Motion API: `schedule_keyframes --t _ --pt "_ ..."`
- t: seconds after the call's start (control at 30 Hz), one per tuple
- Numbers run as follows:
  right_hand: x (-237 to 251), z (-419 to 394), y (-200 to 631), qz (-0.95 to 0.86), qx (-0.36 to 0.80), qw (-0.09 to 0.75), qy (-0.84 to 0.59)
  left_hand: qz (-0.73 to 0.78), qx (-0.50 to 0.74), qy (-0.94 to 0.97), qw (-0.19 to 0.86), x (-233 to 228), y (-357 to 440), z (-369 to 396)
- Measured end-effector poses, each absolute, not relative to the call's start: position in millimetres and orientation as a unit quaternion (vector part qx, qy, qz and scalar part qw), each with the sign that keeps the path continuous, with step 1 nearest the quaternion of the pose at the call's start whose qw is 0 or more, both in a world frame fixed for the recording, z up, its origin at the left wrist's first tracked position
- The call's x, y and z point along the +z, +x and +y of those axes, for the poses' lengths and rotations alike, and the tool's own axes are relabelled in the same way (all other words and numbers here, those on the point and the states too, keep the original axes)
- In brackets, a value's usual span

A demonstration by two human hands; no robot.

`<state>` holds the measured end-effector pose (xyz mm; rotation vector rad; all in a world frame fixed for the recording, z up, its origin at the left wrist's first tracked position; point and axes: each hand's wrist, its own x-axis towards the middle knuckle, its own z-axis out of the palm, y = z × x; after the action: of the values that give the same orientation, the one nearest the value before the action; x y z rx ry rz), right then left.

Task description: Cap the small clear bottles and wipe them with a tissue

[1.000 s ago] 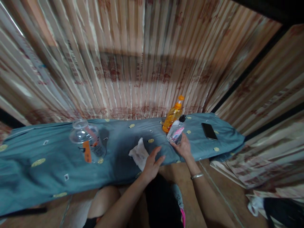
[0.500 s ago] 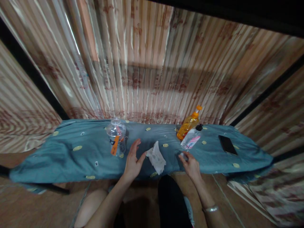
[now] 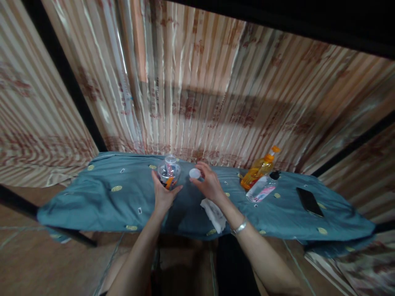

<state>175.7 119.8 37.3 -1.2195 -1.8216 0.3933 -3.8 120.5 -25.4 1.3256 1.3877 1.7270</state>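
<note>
My left hand (image 3: 164, 191) is wrapped round the lower part of a clear plastic bottle (image 3: 169, 169) with an orange and dark label. The bottle's mouth is uncovered, and its base is hidden behind my fingers. Between the thumb and fingers of my right hand (image 3: 210, 183) is a round white cap (image 3: 194, 174), held just to the right of the bottle and apart from it. A crumpled white tissue (image 3: 215, 216) lies on the cloth below my right hand, close to the forearm.
On the right stand an orange pump bottle (image 3: 257, 172) and a clear bottle with a black top (image 3: 262, 188). Farther right lies a black phone (image 3: 309, 201). Blue patterned cloth (image 3: 101, 205) covers the narrow bench; a striped curtain (image 3: 197, 102) hangs behind.
My left hand has moved from beside the tissue onto the clear bottle and closed round it. My right hand has come left and up with the white cap. The view has shifted left.
</note>
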Motion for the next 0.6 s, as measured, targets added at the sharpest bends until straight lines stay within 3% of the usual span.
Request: schedule_keyframes --t 0.6 --pt "85.4 103.5 206.6 -0.811 0.096 0.313 -0.484 0.499 0.532 0.68 0.081 -50.6 8.2 122.7"
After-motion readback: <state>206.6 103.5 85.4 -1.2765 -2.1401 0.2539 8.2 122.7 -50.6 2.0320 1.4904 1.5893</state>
